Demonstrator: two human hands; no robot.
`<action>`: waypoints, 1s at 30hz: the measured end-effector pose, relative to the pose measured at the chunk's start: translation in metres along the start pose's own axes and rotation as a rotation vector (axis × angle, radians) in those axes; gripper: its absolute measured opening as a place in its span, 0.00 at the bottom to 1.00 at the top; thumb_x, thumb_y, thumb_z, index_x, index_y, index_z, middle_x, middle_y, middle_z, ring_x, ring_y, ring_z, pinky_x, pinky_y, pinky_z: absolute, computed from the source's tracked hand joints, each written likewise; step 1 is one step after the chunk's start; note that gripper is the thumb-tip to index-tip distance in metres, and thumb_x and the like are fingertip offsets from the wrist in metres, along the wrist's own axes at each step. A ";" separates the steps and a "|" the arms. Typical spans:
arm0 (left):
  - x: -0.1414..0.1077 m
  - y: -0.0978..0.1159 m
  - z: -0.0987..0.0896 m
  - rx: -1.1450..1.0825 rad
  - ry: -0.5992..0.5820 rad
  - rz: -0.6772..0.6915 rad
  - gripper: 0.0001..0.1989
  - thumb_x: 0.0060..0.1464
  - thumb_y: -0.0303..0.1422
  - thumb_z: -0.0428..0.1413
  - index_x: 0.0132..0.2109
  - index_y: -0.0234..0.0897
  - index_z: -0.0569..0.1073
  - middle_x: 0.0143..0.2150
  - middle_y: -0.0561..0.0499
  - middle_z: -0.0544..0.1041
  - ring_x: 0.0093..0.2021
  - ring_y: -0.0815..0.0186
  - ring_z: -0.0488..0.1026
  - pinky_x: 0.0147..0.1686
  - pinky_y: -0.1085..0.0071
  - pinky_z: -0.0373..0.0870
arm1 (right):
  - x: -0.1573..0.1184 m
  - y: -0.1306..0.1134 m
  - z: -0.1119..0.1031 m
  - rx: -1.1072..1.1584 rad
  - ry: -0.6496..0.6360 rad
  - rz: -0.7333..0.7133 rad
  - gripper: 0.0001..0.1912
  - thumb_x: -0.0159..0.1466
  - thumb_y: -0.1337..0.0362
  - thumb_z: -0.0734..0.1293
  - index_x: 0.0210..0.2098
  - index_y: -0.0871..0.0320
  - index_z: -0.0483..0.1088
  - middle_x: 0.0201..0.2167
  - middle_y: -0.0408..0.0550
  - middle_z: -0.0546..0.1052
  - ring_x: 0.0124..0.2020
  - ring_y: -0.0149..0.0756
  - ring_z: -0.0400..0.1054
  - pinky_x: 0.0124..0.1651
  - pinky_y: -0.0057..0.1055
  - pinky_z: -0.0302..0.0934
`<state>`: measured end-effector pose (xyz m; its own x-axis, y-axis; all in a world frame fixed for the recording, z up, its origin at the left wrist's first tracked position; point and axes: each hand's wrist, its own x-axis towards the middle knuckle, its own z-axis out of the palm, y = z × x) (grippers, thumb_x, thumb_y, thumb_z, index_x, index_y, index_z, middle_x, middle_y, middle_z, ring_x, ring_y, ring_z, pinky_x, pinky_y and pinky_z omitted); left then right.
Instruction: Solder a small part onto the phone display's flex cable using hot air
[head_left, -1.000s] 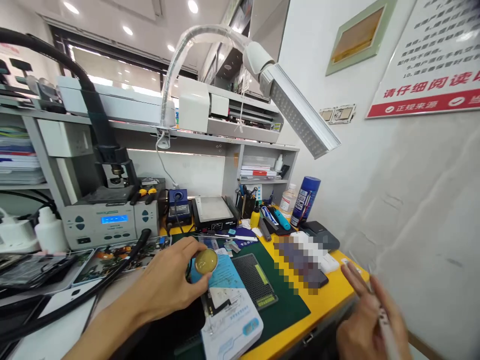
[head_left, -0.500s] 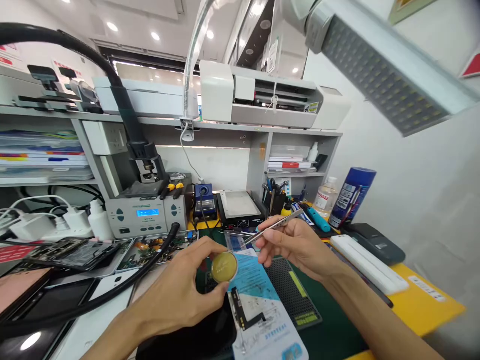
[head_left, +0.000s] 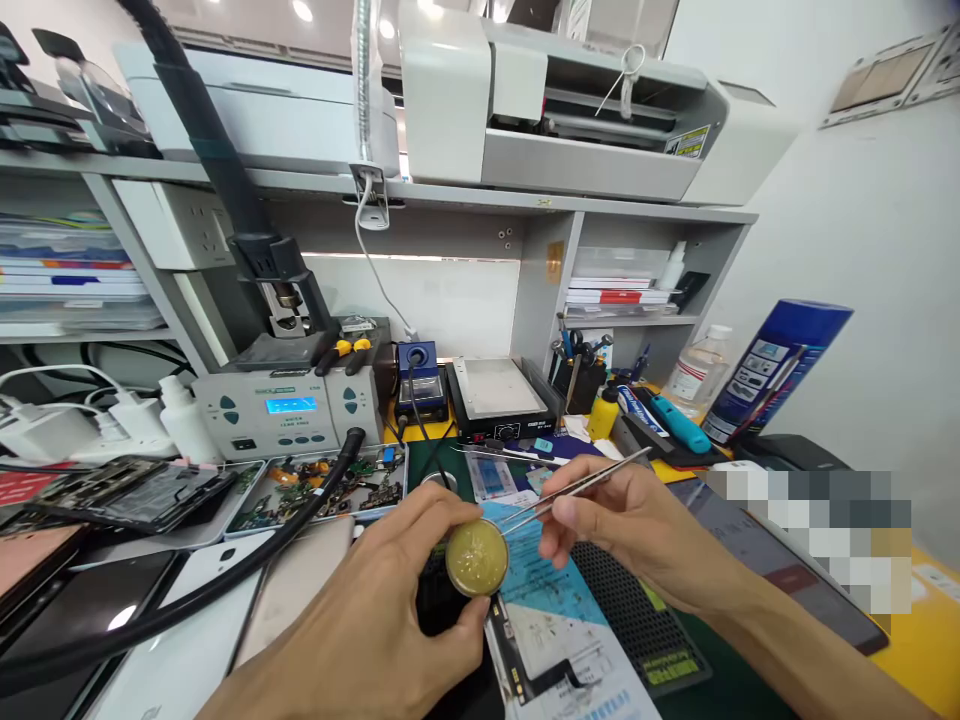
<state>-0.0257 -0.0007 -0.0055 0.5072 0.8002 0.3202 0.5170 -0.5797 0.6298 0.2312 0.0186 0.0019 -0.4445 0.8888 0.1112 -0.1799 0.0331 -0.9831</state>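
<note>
Between the thumb and fingers of my left hand [head_left: 397, 610] is a small round tin of yellowish paste [head_left: 478, 557], its open face turned toward me. My right hand [head_left: 626, 520] pinches metal tweezers [head_left: 581, 487], whose thin tips are slightly apart and point at the tin's upper right rim. Whether the tips touch the rim, I cannot tell. Under the hands lies a blue and white printed sheet [head_left: 559, 590], with a black flex cable part [head_left: 551, 680] on it. A black phone-like slab beneath my left hand is mostly hidden.
A hot air station [head_left: 289, 410] stands back left, its black hose [head_left: 247, 550] crossing several phones. Beside it is a tray of circuit boards [head_left: 315, 495]. A heating plate [head_left: 502, 395] sits at the back. Rightward are a blue spray can [head_left: 780, 370] and a clear bottle [head_left: 699, 370].
My view has tilted down and come closer to the bench. The tweezer tips are nearer the tin's rim, and the paste catches more light. Both hands keep their hold.
</note>
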 end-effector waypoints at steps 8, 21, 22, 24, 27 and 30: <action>-0.002 0.001 0.001 0.134 0.075 0.064 0.19 0.54 0.30 0.58 0.53 0.49 0.70 0.48 0.52 0.74 0.46 0.62 0.75 0.44 0.66 0.76 | -0.004 -0.004 0.005 -0.120 0.032 -0.020 0.07 0.67 0.62 0.75 0.42 0.59 0.79 0.30 0.48 0.86 0.33 0.34 0.80 0.38 0.29 0.74; -0.007 -0.004 0.008 0.259 0.088 0.117 0.26 0.47 0.29 0.61 0.55 0.45 0.71 0.48 0.49 0.75 0.48 0.57 0.76 0.47 0.60 0.80 | -0.016 0.002 0.014 -0.249 0.130 -0.045 0.06 0.66 0.59 0.75 0.40 0.53 0.79 0.31 0.44 0.82 0.33 0.34 0.78 0.39 0.28 0.73; -0.007 -0.004 0.008 0.255 0.086 0.117 0.26 0.47 0.28 0.61 0.55 0.45 0.70 0.48 0.49 0.75 0.48 0.57 0.76 0.47 0.60 0.79 | -0.016 0.003 0.014 -0.260 0.131 -0.040 0.05 0.67 0.59 0.75 0.40 0.53 0.79 0.32 0.44 0.82 0.34 0.34 0.78 0.39 0.28 0.73; -0.007 -0.003 0.007 0.243 0.074 0.089 0.22 0.48 0.28 0.61 0.52 0.47 0.71 0.47 0.50 0.74 0.47 0.58 0.76 0.45 0.61 0.79 | -0.017 0.004 0.014 -0.273 0.114 -0.037 0.05 0.67 0.60 0.75 0.41 0.53 0.80 0.33 0.45 0.81 0.35 0.35 0.78 0.40 0.29 0.73; -0.007 -0.001 0.006 0.220 0.054 0.049 0.17 0.50 0.30 0.61 0.48 0.48 0.71 0.46 0.51 0.73 0.46 0.58 0.75 0.43 0.61 0.79 | -0.018 0.005 0.015 -0.287 0.087 -0.047 0.05 0.67 0.60 0.75 0.41 0.52 0.80 0.36 0.46 0.80 0.35 0.36 0.77 0.40 0.31 0.73; -0.006 0.000 0.005 0.200 0.037 0.044 0.20 0.50 0.29 0.61 0.50 0.50 0.72 0.47 0.52 0.73 0.47 0.59 0.74 0.43 0.62 0.79 | -0.019 0.004 0.016 -0.313 0.081 -0.060 0.05 0.67 0.60 0.74 0.41 0.52 0.81 0.36 0.47 0.80 0.35 0.37 0.77 0.40 0.32 0.73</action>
<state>-0.0252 -0.0065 -0.0108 0.5088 0.7761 0.3726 0.6232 -0.6306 0.4625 0.2246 -0.0054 -0.0022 -0.3681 0.9140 0.1708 0.0802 0.2142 -0.9735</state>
